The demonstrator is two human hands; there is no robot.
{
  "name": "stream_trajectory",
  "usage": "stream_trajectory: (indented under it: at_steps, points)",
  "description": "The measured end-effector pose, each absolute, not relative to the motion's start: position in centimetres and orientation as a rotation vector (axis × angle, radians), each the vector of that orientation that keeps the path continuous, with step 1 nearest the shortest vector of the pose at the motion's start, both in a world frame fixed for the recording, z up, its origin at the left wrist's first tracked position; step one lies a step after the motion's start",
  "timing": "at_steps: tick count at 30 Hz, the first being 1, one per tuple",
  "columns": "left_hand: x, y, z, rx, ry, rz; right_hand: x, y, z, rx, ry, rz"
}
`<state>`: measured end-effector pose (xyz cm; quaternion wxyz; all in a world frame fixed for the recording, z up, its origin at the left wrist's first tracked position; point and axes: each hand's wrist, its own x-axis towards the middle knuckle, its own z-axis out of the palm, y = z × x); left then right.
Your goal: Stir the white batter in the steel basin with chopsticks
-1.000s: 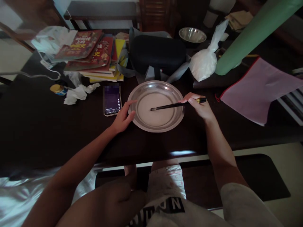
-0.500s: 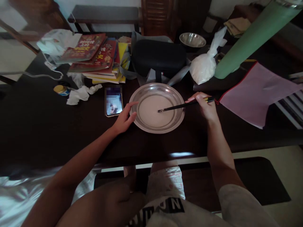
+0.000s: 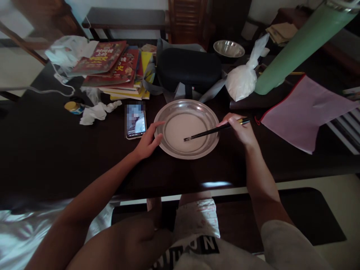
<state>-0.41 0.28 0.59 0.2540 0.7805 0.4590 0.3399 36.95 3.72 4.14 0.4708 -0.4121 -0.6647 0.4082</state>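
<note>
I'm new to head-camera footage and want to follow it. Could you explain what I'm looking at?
There's no machine here: these are a person's own bare hands, seen by a camera worn on the head, looking forward and down. The left hand rests at the rim of a round metal pan. The right hand holds black chopsticks, their tips at the pale contents. On the dark table, a phone lies near the left hand, with crumpled tissue and stacked books beyond. Behind the pan are a black case and a knotted bag of white material.
</note>
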Motion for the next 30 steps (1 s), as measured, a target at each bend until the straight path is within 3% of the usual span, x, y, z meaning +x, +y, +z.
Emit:
stream_trajectory:
  at_steps: [30]
  points:
    - [-0.41, 0.22, 0.49, 2.101, 1.241, 0.93, 36.99, 3.79, 4.11, -1.035, -1.525, 0.92]
